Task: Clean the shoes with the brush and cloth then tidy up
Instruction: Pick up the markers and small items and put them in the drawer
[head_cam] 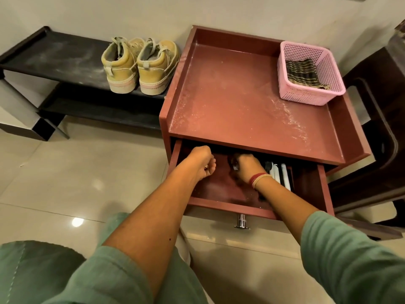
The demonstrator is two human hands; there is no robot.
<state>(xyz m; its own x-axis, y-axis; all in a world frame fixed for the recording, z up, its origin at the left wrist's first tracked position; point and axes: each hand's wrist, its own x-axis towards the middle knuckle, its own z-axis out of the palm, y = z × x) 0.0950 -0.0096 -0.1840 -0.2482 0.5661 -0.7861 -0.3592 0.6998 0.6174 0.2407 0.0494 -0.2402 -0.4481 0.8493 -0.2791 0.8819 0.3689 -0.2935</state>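
- A reddish-brown cabinet (241, 102) stands against a pale wall; its top is a shallow tray with raised edges, streaked with pale dust.
- A pink perforated basket (311, 93) sits in the top's far right corner, holding a folded dark striped cloth (303, 73).
- The drawer (219, 205) below is pulled out, a chrome knob (241, 221) on its front.
- The left hand (202, 160) is loosely curled inside the drawer's left part, holding nothing that can be seen.
- The right hand (246, 166), thread bands at the wrist, is closed around a dark, blurred object in the drawer's middle; whether it is the brush cannot be told.
- White and dark items (279, 174) lie just right of that hand.
- A pair of tan shoes (140, 64) stands on a dusty black rack (54, 58) left of the cabinet, heels toward the camera.
- The floor (65, 172) is glossy beige tile.
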